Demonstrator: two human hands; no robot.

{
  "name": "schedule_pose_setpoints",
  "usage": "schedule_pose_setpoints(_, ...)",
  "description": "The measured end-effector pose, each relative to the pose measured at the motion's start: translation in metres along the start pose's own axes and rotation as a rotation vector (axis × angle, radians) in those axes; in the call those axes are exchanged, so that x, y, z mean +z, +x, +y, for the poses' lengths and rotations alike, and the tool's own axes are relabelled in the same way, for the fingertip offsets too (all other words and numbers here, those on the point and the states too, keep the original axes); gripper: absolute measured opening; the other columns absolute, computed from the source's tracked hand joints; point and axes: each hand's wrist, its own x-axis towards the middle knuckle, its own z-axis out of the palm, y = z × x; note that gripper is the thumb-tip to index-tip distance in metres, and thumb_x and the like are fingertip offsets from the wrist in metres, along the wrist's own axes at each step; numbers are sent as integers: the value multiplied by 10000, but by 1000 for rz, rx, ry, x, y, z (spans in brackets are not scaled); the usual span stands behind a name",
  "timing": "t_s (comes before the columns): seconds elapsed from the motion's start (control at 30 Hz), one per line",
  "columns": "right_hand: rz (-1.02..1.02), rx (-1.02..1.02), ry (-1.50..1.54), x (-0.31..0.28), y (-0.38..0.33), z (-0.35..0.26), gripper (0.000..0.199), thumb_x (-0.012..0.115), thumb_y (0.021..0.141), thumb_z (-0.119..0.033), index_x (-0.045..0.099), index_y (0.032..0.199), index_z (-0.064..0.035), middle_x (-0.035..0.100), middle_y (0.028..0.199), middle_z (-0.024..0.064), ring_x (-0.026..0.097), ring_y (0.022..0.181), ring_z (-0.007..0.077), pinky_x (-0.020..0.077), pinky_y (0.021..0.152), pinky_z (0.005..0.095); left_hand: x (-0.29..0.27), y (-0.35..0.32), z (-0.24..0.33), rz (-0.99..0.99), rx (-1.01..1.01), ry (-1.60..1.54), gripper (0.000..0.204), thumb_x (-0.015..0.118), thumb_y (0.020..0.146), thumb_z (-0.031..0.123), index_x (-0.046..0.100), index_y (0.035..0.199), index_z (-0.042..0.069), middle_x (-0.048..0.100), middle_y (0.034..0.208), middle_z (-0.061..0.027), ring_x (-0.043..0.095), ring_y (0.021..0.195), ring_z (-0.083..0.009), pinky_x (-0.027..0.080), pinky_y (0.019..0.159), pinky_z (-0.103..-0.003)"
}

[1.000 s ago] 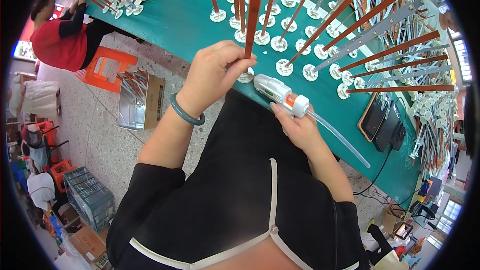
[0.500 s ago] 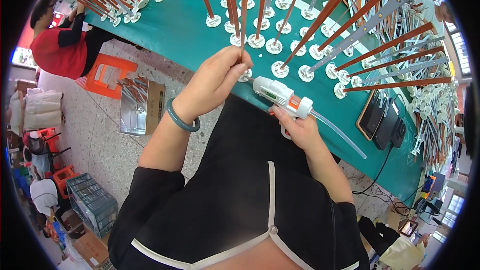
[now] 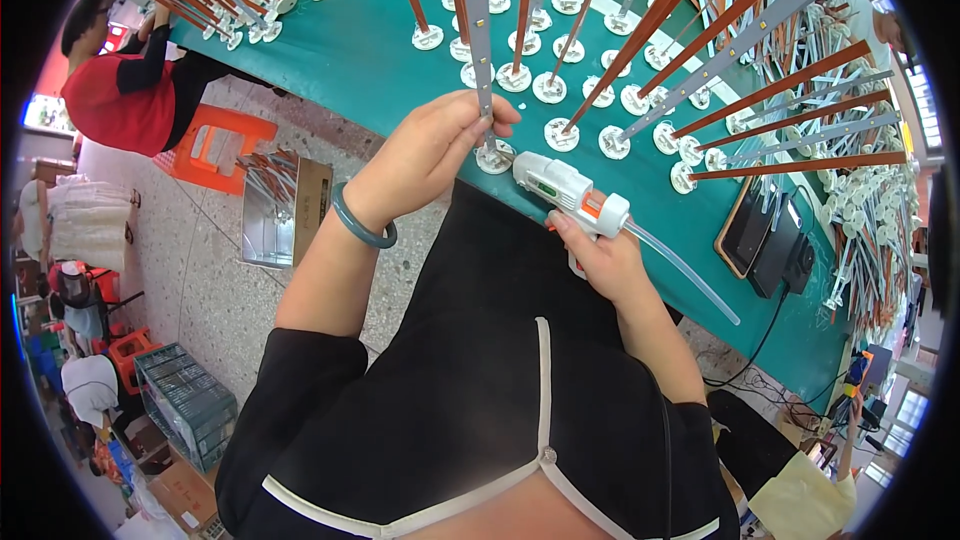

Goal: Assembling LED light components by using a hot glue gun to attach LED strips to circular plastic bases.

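Left hand: we see the left hand (image 3: 430, 148) pinching a strip (image 3: 481, 50) low down, thumb on one side and fingers curled behind; we judge that so low a hold steadies the foot best; a smooth grey-green bangle (image 3: 358, 229) rings the wrist
Strip: thin, flat and grey, dotted with small yellow squares; it stands up near the close edge of the table (image 3: 350, 50), its lower end at a round base (image 3: 496, 160)
Base: a white disc, uneven on top, lying just below the pinching fingers; we cannot tell whether strip and disc are already joined
Right hand: the right hand (image 3: 605, 260) is wrapped round the handle of a glue gun (image 3: 553, 180), thumb along its side; the other fingers are mostly hidden, so we cannot tell whether the trigger is squeezed
Glue gun: rounded white plastic with an orange part near the back; its front points at the base, very near it; we take the slant as a way to reach the strip's foot from beside the left hand
Glue stick: a clear, smooth rod (image 3: 690, 276) trailing from the gun's back
Other strips: brown and grey ones (image 3: 645, 32) rise from white discs (image 3: 557, 143) beyond the hands; we suppose the gaps keep them from knocking together
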Motion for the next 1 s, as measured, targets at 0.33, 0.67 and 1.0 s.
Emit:
schedule_pose_setpoints(0.33,-19,-47,-105,1,6,-1,272,638,876,-203,617,1044,10,607,721,29,522,644,90,424,588,267,4,-1,-3,14,16,-7,177,443,955,33,581,1054,-18,623,914,-113,622,848,-217,488,739,-311)
schedule_pose_setpoints(0.67,-1,-66,-133,5,6,-10,250,612,881,-225,597,977,6,615,746,151,581,659,284,455,638,361,6,-3,-4,11,9,13,233,391,953,11,588,1076,-14,637,939,-96,573,795,-166,472,731,-280)
schedule_pose_setpoints(1.0,5,-90,-160,4,6,-4,252,613,875,-240,605,944,3,619,744,166,594,668,322,460,632,380,8,-2,-4,45,-8,-43,176,436,963,33,576,1056,-22,612,894,-96,593,810,-184,477,722,-287)
